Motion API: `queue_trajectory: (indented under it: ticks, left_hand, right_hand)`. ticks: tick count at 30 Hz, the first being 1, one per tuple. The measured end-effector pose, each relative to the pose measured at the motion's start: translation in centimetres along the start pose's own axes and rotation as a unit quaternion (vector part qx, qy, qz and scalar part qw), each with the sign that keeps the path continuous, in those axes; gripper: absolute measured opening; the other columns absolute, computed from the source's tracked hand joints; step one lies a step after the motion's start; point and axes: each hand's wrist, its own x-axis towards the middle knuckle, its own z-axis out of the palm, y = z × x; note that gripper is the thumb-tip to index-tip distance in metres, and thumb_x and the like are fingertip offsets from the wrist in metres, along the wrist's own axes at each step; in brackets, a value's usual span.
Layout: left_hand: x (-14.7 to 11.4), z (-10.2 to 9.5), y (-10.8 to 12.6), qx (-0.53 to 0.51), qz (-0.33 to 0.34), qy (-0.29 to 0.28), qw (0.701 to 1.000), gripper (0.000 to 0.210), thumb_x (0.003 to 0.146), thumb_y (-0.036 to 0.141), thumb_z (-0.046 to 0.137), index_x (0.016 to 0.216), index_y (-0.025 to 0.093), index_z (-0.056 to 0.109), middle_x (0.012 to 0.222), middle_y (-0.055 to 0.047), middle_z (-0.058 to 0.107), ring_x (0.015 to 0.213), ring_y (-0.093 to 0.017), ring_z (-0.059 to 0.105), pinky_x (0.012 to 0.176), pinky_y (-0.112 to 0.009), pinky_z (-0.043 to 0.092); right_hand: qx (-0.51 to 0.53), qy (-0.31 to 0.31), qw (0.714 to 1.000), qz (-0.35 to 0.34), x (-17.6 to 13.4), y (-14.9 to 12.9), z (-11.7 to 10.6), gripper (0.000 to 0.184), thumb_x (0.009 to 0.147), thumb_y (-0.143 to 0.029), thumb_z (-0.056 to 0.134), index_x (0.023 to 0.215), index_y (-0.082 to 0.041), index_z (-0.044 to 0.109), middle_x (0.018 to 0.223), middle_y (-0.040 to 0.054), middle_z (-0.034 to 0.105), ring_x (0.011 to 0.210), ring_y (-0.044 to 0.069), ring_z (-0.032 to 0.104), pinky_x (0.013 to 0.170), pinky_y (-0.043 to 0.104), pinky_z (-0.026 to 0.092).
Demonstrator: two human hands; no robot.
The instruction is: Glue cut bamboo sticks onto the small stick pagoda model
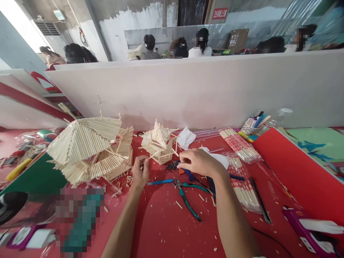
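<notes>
My left hand (140,172) is closed, thumb and finger pinched at a thin wooden stick (153,155) at the left side of the small stick-built pavilion model (159,138). Whether that stick is joined to the model, I cannot tell. On the model's right, my right hand (197,162) has its fingers pressed together; what they hold, if anything, is hidden. Under it lies a blue glue gun (189,175), partly covered. Teal-handled pliers (185,190) lie open between my forearms, beside a blue pen-like tool (160,182).
A larger stick-built model (86,143) stands at the left. Packs of wooden sticks (240,145) and a black bar (260,200) lie at the right, near a red board (301,168). Wood scraps dot the red table (161,233). A white partition (188,89) rises behind; several people sit beyond it.
</notes>
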Motion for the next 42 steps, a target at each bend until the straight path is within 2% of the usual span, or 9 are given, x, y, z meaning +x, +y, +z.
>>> queue_trajectory:
  ticks: [8,15,18,23,30,33,36,40,42]
  left_hand:
    - [-0.1,0.2,-0.1,0.0,-0.006,-0.005,1.0,0.031,0.099,0.048,0.052,0.096,0.018,0.06,0.078,-0.002,0.066,0.067,-0.013,0.063,0.06,-0.024,0.049]
    - [0.1,0.1,0.2,0.005,0.009,0.001,1.0,0.028,0.099,0.045,0.053,0.095,0.018,0.061,0.081,-0.003,0.067,0.067,-0.013,0.063,0.06,-0.023,0.049]
    - [0.1,0.0,0.1,0.006,0.007,0.0,1.0,0.028,0.1,0.044,0.053,0.095,0.018,0.061,0.08,-0.003,0.067,0.066,-0.013,0.063,0.059,-0.023,0.049]
    - [0.0,0.1,-0.1,0.012,-0.008,-0.013,1.0,0.031,0.1,0.048,0.052,0.097,0.018,0.061,0.08,-0.003,0.067,0.067,-0.013,0.063,0.06,-0.024,0.049]
    - [0.2,0.1,0.0,0.014,-0.003,-0.007,1.0,0.035,0.1,0.051,0.051,0.096,0.018,0.061,0.081,-0.004,0.068,0.069,-0.014,0.064,0.06,-0.024,0.05]
    - [0.1,0.1,-0.1,0.015,-0.007,-0.009,1.0,0.032,0.1,0.049,0.051,0.096,0.018,0.061,0.081,-0.003,0.067,0.068,-0.014,0.063,0.061,-0.024,0.05]
    - [0.0,0.1,-0.1,0.017,-0.003,-0.014,1.0,0.031,0.1,0.048,0.052,0.097,0.018,0.062,0.082,-0.004,0.067,0.07,-0.014,0.064,0.062,-0.024,0.05]
    - [0.1,0.1,0.1,0.022,0.016,-0.008,1.0,0.03,0.1,0.047,0.053,0.096,0.018,0.062,0.084,-0.004,0.069,0.073,-0.015,0.066,0.066,-0.025,0.053]
    - [0.2,0.1,0.3,0.027,0.018,-0.003,0.999,0.031,0.099,0.047,0.053,0.096,0.018,0.063,0.083,-0.005,0.069,0.073,-0.015,0.067,0.066,-0.026,0.053]
  right_hand:
    - [0.038,-0.036,0.999,-0.016,0.3,0.2,0.2,0.022,0.087,-0.007,0.067,0.071,-0.022,0.063,0.074,-0.0041,0.071,0.069,0.013,0.06,0.065,0.027,0.038]
    - [0.069,-0.028,0.995,-0.07,0.2,0.7,0.6,0.023,0.091,-0.009,0.061,0.092,-0.026,0.077,0.096,0.0001,0.079,0.084,0.016,0.07,0.077,0.03,0.047]
    - [0.108,-0.044,0.99,-0.072,-0.1,0.6,0.2,0.02,0.092,-0.013,0.062,0.083,-0.024,0.077,0.085,-0.0009,0.078,0.077,0.014,0.068,0.074,0.028,0.047]
    - [0.149,-0.057,0.987,-0.026,-0.6,0.0,-0.7,0.019,0.084,-0.028,0.079,0.07,-0.021,0.068,0.065,-0.0046,0.066,0.058,0.01,0.052,0.057,0.025,0.036]
    - [0.134,-0.009,0.991,-0.016,-1.1,0.4,-1.0,0.017,0.086,-0.023,0.074,0.077,-0.023,0.06,0.069,-0.0052,0.065,0.062,0.011,0.054,0.061,0.025,0.037]
    - [0.124,-0.039,0.992,-0.001,-1.4,0.8,-1.3,0.011,0.09,-0.015,0.064,0.085,-0.024,0.065,0.076,-0.004,0.071,0.065,0.012,0.059,0.064,0.025,0.039]
    - [0.113,-0.07,0.991,0.018,-1.5,0.9,-1.4,0.026,0.091,-0.006,0.054,0.093,-0.026,0.07,0.089,-0.0024,0.077,0.074,0.013,0.064,0.068,0.026,0.041]
    - [0.089,-0.085,0.991,0.058,-1.3,0.8,-1.4,0.01,0.087,-0.017,0.068,0.081,-0.023,0.064,0.075,-0.0033,0.071,0.064,0.013,0.058,0.061,0.026,0.037]
    - [0.079,-0.082,0.992,0.05,-1.1,0.7,-1.3,0.019,0.084,-0.022,0.075,0.072,-0.022,0.059,0.067,-0.004,0.065,0.061,0.013,0.053,0.059,0.026,0.035]
